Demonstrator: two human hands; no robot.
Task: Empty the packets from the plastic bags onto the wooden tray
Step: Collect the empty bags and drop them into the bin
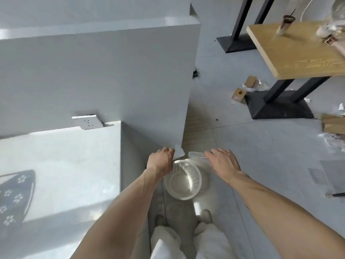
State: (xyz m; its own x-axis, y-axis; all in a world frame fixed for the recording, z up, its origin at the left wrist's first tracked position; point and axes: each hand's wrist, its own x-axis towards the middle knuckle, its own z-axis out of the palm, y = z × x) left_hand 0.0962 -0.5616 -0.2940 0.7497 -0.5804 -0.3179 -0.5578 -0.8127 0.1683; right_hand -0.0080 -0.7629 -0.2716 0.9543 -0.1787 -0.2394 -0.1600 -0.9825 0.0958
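Clear plastic bag [197, 155], thin and see-through, is lying under the fingertips [208, 153] of the right hand [223, 163], just beyond the white basket [183, 179]; whether those fingers are pinching the film or only touching it, I cannot tell, since the palm is facing down and covering the contact. The right fingers are lying nearly flat and a little spread. The fingers [169, 150] of the left hand [161, 161] are curling downward beyond the basket's far-left rim, against the white lower corner of the grey wall [112, 71]; what they are gripping, if anything, is hidden by the back of the hand. Both bare forearms are reaching down and forward, one on each side of the basket.

The basket is a round, perforated white plastic one, standing upright on the grey tiled floor [261, 156] and looking empty inside. Nearer the camera than the basket, two light shoes and pale trouser legs are showing. Far beyond the basket and to its right, a wooden table [298, 53] on black metal legs is carrying a drink cup with a straw [284, 23] and crumpled clear wrapping. Small wooden blocks [239, 94] are lying on the floor beside the table's black base plate. No wooden tray or packets can be made out.
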